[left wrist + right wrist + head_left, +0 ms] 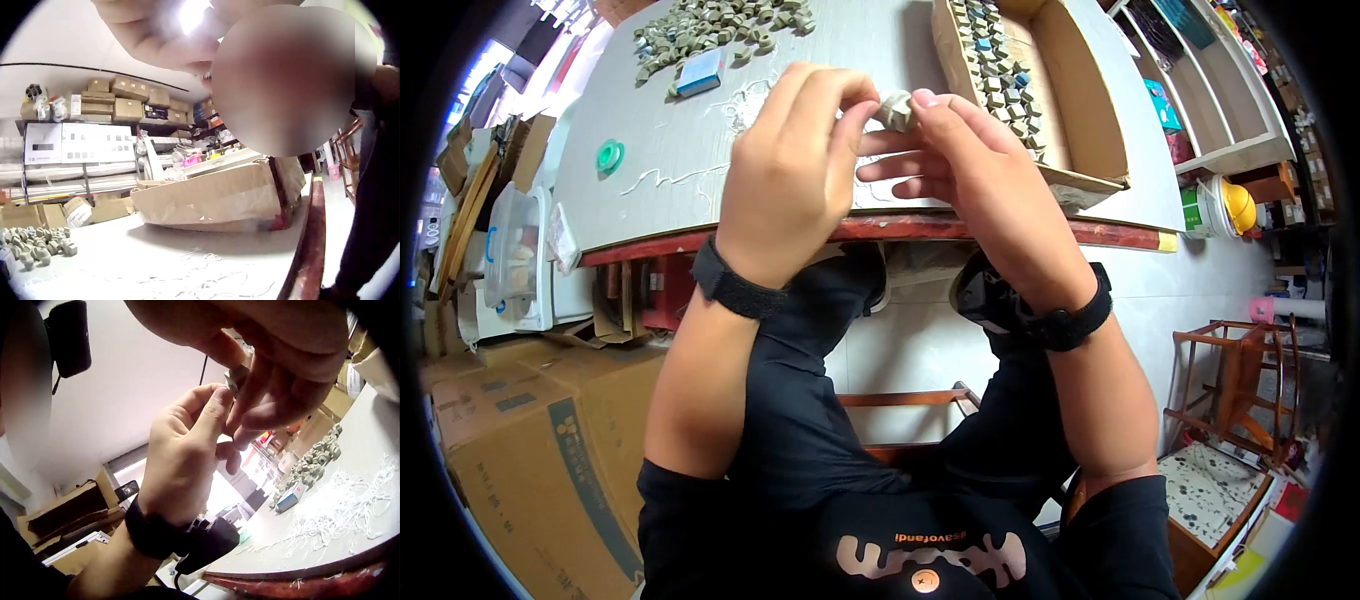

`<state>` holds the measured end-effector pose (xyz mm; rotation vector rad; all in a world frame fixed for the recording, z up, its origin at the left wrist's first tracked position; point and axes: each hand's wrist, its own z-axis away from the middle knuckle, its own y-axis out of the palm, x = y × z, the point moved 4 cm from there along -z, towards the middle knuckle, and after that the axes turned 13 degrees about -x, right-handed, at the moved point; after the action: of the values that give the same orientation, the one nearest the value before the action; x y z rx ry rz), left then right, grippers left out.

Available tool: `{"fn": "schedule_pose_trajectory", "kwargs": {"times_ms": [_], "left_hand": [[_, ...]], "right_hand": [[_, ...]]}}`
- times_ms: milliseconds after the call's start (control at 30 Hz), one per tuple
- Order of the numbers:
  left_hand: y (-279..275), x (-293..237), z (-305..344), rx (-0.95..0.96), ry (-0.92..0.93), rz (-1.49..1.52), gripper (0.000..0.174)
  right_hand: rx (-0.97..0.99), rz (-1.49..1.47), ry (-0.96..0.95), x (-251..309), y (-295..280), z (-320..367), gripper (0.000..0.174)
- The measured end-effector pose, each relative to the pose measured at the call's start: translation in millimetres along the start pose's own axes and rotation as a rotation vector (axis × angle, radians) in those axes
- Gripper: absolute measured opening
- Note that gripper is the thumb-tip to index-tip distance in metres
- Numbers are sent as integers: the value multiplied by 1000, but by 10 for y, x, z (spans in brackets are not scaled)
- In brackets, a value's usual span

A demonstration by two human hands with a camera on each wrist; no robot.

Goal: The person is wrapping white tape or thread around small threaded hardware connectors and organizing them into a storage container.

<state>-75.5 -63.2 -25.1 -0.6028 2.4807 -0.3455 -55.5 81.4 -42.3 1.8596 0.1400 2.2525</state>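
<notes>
Between my two hands, above the table's near edge, is a small, roundish grey-green plastic piece [895, 110]. My right hand [985, 165] holds it between thumb and fingers, its lower fingers stretched out beneath. The thumb and index finger of my left hand [790, 165] pinch at the piece's left side. In the right wrist view the piece [235, 378] shows pale between the fingertips, with the left hand [181, 444] close against it. White strands [745, 105] lie on the table behind and left of the hands.
Similar pieces [720, 35] lie heaped at the far left, with a small blue-and-white box [700, 73] beside them. At the right stands an open cardboard box [1090, 100] with rows of pieces inside. A green ring-shaped spool [609, 156] lies at the left; the table has a red front edge [900, 229].
</notes>
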Motion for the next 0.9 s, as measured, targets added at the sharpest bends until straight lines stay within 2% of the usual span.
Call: {"fn": "schedule_pose_trajectory", "kwargs": {"times_ms": [167,367,467,567,733,900], "left_hand": [[32,-72,44,63,-41,29,8],[-6,-41,34,3,-112,81,14],[0,-133,-12,28,-58,83,24],[13,-72,26,-34,66,50,28],[17,-115,3,-60,64,-48,17],[66,-165,13,-23,81,-31,9]], "right_hand": [[-3,-131,87,9,-46,-26,38],[15,-120,106,23,-107,-27,41],[-13,-130,130,11,-119,-23,41],[-5,-140,160,0,-111,-6,40],[62,-195,246,-44,-106,18,39],[94,-405,365,-57,-99,5,37]]}}
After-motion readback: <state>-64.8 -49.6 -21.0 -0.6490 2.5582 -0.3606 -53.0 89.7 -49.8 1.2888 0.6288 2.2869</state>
